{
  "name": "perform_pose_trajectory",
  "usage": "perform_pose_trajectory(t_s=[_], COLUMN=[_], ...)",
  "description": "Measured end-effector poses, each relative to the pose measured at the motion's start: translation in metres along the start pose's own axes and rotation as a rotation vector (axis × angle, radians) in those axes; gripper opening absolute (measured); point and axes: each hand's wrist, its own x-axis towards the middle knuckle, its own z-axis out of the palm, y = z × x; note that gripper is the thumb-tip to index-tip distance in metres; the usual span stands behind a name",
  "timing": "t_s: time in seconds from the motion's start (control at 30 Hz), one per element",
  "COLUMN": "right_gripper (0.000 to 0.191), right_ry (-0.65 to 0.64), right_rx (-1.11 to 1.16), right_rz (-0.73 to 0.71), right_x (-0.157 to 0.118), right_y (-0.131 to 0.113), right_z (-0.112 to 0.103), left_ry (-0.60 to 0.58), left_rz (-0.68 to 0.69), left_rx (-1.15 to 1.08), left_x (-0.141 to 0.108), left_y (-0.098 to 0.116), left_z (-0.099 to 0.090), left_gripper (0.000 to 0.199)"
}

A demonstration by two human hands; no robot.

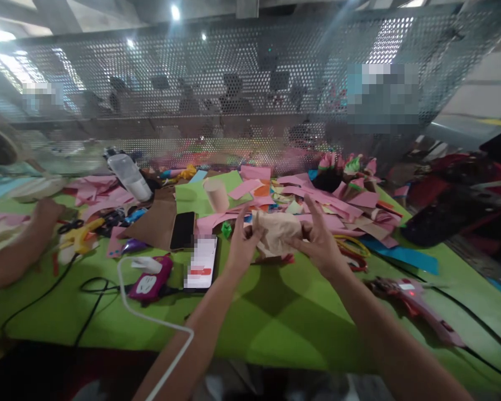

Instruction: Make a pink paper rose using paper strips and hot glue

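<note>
Your left hand (242,240) and right hand (318,243) pinch opposite sides of the crumpled brown paper (276,234) over the green worktop (284,340) — uneven tugging could tear it (thin paper likely gives easily).

The held paper (278,233) is between phones (182,233), left (a bottle (130,177) behind them), and a glue gun (426,312), right.

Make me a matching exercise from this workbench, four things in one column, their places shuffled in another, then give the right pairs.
1. crumpled brown paper
2. pink corded tool
3. clear bottle
4. lit phone

A. right of the right forearm
B. next to the dark phone
C. back left, before the perforated panel
D. between left hand and right hand

Pairs: 1-D, 2-A, 3-C, 4-B
</note>
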Motion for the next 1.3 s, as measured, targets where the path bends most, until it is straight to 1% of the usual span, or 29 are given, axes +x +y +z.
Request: perform_pose_trajectory(t_s=[0.07, 0.13, 0.2, 0.27, 0.3, 0.4, 0.47, 0.53, 0.57, 0.7, 0.73, 0.8, 0.83, 0.9, 1.03, 1.13, 1.23, 1.3], right_gripper=[0.070, 0.053, 0.038, 0.027, 0.021, 0.008, 0.006, 0.008, 0.010, 0.010, 0.010, 0.011, 0.012, 0.012, 0.011, 0.010, 0.013, 0.016], right_ry=[-0.036, -0.022, 0.026, 0.057, 0.058, 0.059, 0.095, 0.114, 0.104, 0.013, 0.002, -0.016, -0.020, -0.020, -0.009, -0.004, -0.002, 0.012], right_rx=[-0.120, -0.225, -0.284, -0.304, -0.309, -0.360, -0.420, -0.444, -0.437, -0.404, -0.402, -0.393, -0.387, -0.389, -0.467, -0.549, -0.619, -0.659], right_rz=[-0.040, -0.055, -0.058, -0.063, -0.067, -0.129, -0.205, -0.248, -0.240, -0.063, -0.033, -0.026, -0.039, -0.066, -0.113, -0.188, -0.268, -0.323], right_x=[0.000, 0.000, 0.000, 0.000, -0.001, -0.002, -0.002, -0.001, -0.001, -0.003, -0.004, -0.006, -0.007, -0.007, -0.009, -0.010, -0.011, -0.013], right_y=[-0.001, 0.000, 0.001, 0.003, 0.003, 0.002, -0.001, -0.003, -0.003, 0.000, 0.002, 0.003, 0.004, 0.004, 0.003, 0.001, -0.002, -0.003], right_z=[0.000, -0.001, -0.003, -0.003, -0.003, -0.002, -0.003, -0.004, -0.004, -0.002, -0.001, 0.002, 0.003, 0.006, 0.008, 0.010, 0.012, 0.014], left_ry=[-0.016, -0.071, -0.148, -0.198, -0.198, -0.147, -0.130, -0.156, -0.178, -0.250, -0.256, -0.262, -0.261, -0.254, -0.255, -0.245, -0.205, -0.159], left_rz=[0.021, 0.034, 0.069, 0.148, 0.195, 0.307, 0.346, 0.364, 0.361, 0.313, 0.294, 0.251, 0.234, 0.215, 0.202, 0.195, 0.173, 0.142], left_rx=[0.060, 0.156, 0.281, 0.448, 0.539, 0.779, 0.844, 0.826, 0.796, 0.617, 0.592, 0.586, 0.600, 0.620, 0.610, 0.590, 0.526, 0.428], left_x=[-0.001, 0.000, 0.000, 0.000, 0.000, -0.001, -0.001, 0.000, 0.000, -0.002, -0.003, -0.006, -0.007, -0.008, -0.011, -0.015, -0.020, -0.023], left_y=[0.001, 0.002, 0.004, 0.005, 0.006, 0.007, 0.008, 0.008, 0.008, 0.009, 0.009, 0.010, 0.011, 0.011, 0.011, 0.010, 0.007, 0.006], left_z=[-0.001, -0.003, -0.004, -0.006, -0.006, -0.006, -0.006, -0.006, -0.006, -0.005, -0.005, -0.003, -0.002, -0.001, 0.003, 0.007, 0.013, 0.018], left_gripper=[0.053, 0.041, 0.041, 0.049, 0.048, 0.021, 0.015, 0.015, 0.016, 0.032, 0.030, 0.018, 0.014, 0.012, 0.021, 0.020, 0.016, 0.017])
